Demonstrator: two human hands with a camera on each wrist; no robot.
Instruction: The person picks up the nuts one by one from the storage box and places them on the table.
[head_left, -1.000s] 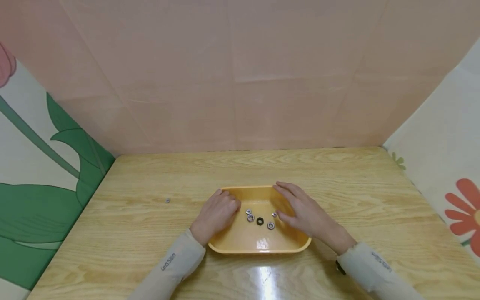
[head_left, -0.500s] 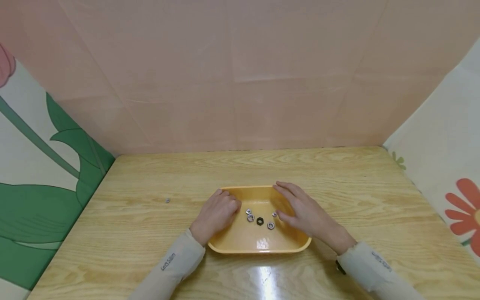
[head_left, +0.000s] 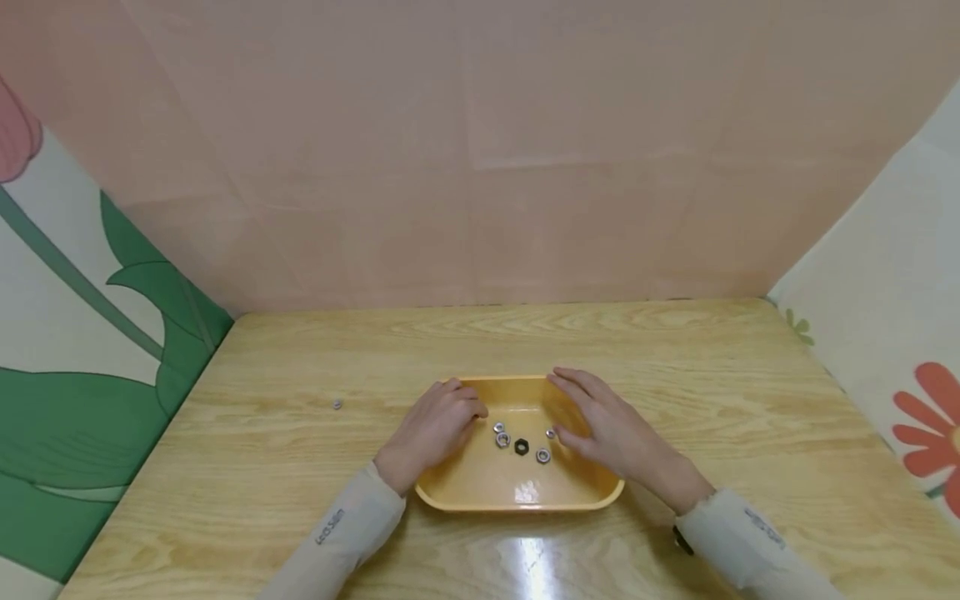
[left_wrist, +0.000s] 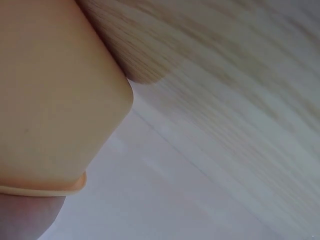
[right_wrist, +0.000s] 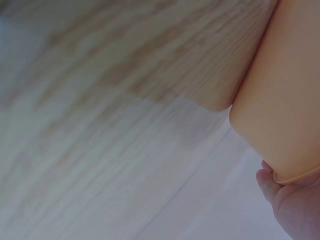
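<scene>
The left hand gripped the left rim of the yellow tray, fingers bent over it; the right hand lay across the right rim, fingers nearly straight, thumb near, perhaps touching, a small nut. The tray stood between them on the table, its long axis running hand to hand, while a lone nut lay farther left, nearer the left hand.

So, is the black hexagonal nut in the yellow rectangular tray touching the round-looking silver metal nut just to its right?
Apart: the head view shows tray floor between the black nut and that silver nut.
</scene>
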